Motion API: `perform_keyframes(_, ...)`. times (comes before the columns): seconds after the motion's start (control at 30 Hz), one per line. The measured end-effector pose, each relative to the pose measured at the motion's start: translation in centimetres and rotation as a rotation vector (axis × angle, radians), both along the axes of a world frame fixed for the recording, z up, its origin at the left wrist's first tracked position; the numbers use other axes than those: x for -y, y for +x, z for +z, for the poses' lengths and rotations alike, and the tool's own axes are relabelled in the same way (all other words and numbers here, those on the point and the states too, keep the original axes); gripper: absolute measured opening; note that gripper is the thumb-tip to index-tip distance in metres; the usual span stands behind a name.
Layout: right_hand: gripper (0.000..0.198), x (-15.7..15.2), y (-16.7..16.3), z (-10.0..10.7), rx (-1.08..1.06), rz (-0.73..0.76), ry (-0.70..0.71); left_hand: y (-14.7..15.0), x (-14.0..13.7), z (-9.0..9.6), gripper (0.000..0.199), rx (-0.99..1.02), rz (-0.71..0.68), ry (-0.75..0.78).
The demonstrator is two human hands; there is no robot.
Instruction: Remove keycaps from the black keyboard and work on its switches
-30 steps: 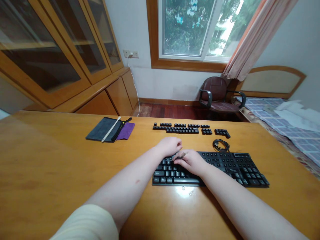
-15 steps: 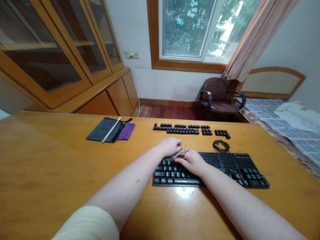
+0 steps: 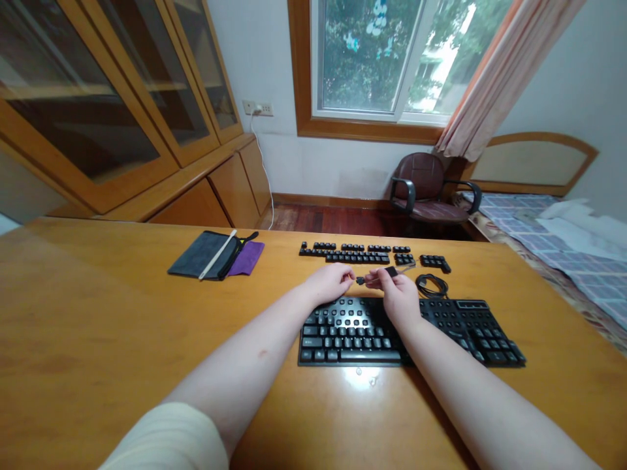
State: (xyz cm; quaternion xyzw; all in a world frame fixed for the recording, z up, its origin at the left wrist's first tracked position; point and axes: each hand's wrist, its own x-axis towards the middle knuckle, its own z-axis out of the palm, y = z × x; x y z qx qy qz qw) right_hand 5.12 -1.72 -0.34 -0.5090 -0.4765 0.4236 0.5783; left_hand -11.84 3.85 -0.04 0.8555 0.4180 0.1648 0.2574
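A black keyboard (image 3: pixel 369 356) lies on the desk, its upper rows showing bare key stems and its lower rows still capped. My right hand (image 3: pixel 401 300) is closed on a keycap puller (image 3: pixel 390 271) with a dark grip and thin wire ends, held above the keyboard's back edge. At the puller's left tip sits a small black keycap (image 3: pixel 360 281). My left hand (image 3: pixel 330 282) rests at the keyboard's back left corner, fingers curled together just left of that keycap; whatever they may hold is hidden.
Removed keycaps (image 3: pixel 357 258) lie in rows along the desk's far side. A coiled cable (image 3: pixel 431 286) is behind the keyboard. To the left are a grey pouch (image 3: pixel 191 254), a white stick (image 3: pixel 218 254) and a purple cloth (image 3: pixel 249 258). Beyond the desk stands a chair (image 3: pixel 422 183).
My right hand has lifted off the keyboard, moving back and right with the puller, and a keycap now shows at its tip. My left hand has shifted slightly back.
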Motion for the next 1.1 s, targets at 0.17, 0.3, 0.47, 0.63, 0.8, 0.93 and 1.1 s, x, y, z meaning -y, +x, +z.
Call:
perform_keyframes(0.17, 0.044, -0.27, 0.08, 0.20, -0.053, -0.060, 0.009, -0.53, -0.08, 0.91, 0.035, 0.361, -0.077, -0.195)
perform_keyframes(0.3, 0.042, -0.44, -0.01, 0.15, -0.009, -0.062, 0.017, -0.46, -0.16, 1.12, 0.034, 0.429, -0.052, -0.277)
perform_keyframes(0.47, 0.038, -0.34, -0.07, 0.16, -0.014, -0.056, 0.041, -0.26, -0.28, 0.87, 0.033, 0.428, -0.061, -0.277)
perform_keyframes(0.63, 0.038, -0.21, -0.03, 0.24, 0.001, -0.035, 0.056, -0.14, -0.43, 0.55, 0.031, 0.488, -0.074, -0.356)
perform_keyframes(0.8, 0.037, -0.14, 0.01, 0.08, 0.029, -0.017, 0.079, -0.13, -0.37, 0.74, 0.031, 0.550, -0.064, -0.440)
perform_keyframes(0.93, 0.037, -0.19, 0.16, -0.02, 0.071, -0.013, 0.086, 0.00, -0.14, 0.96, 0.033, 0.577, -0.029, -0.444)
perform_keyframes(1.1, 0.037, -0.29, 0.15, 0.19, 0.125, -0.012, 0.081, 0.04, 0.13, 1.11, 0.033, 0.550, -0.004, -0.403)
